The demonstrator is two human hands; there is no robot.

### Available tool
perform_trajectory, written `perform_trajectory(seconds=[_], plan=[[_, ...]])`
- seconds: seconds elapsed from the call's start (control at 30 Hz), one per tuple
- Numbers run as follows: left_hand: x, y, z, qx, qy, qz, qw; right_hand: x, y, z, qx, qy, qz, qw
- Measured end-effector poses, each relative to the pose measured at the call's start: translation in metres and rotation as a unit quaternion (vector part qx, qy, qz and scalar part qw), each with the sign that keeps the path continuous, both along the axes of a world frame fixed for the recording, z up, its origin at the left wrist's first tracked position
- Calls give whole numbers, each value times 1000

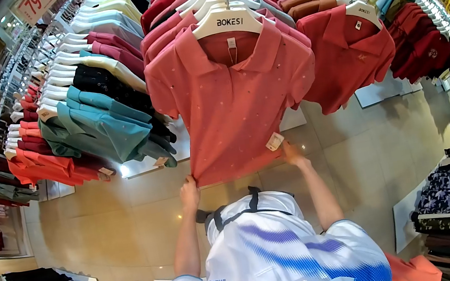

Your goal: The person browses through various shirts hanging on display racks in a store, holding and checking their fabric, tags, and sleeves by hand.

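Floor (356, 168) gleaming; left hand (189, 194) pinching shirt (235, 114) at corner, right hand (292, 154) grip unclear; even tension likely keeping it flat.

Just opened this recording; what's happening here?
A person's left hand is pinching the bottom corner of a pink shirt that hangs from a white hanger. The right hand is at the opposite lower corner, by the paper tag; its exact grip is hard to make out. Red shirts hang just to the right.
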State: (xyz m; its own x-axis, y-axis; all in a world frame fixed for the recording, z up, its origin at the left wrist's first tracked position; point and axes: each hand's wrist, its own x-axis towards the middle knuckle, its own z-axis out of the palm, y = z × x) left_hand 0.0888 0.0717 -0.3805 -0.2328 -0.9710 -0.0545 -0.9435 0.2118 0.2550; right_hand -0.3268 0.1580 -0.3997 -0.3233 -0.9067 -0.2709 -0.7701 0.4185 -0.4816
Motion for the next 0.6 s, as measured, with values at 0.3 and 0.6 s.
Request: perform_trajectory(seconds=[0.3, 0.6], plan=[[-5, -12, -12, 30, 3, -83, 996, -48, -62, 197, -462, -287, -166, 822], [8, -27, -28, 120, 27, -153, 980, -76, -81, 164, -386, -153, -192, 889]])
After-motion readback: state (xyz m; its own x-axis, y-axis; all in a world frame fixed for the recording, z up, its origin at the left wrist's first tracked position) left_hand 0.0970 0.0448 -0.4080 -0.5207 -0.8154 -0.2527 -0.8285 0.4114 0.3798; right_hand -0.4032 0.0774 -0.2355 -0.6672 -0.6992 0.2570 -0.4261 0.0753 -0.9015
